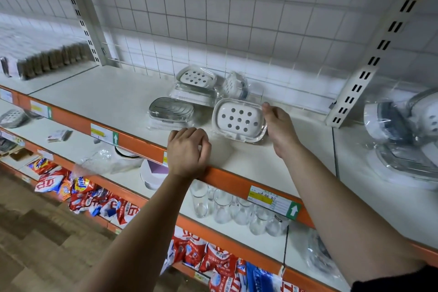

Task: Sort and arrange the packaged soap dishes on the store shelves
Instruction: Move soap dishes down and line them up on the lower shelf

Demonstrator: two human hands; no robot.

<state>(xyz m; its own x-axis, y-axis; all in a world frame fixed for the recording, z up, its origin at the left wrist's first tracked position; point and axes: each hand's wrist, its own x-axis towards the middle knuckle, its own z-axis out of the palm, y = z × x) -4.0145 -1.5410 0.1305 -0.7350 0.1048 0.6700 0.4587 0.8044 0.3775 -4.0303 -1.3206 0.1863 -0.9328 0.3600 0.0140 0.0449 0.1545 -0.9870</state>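
On the white top shelf [99, 92] lie several packaged soap dishes. My right hand [278, 125] grips the right edge of a white dish with round holes [238, 119], which is tilted up off the shelf. To its left lies a clear dish with a metal wire insert [171, 109]. Behind them, a second white holed dish [197, 78] sits on top of another pack, and one more wrapped dish [235, 86] stands on edge by the back grid. My left hand [188, 149] rests on the shelf's front edge, fingers loosely curled, holding nothing.
More wrapped soap dishes [407, 130] are piled on the neighbouring shelf at right, past a slotted upright [355, 78]. Brown packs [52, 59] stand at far left. Clear glasses [222, 206] and bowls [154, 173] sit on the shelf below, with red detergent bags [90, 197] under that.
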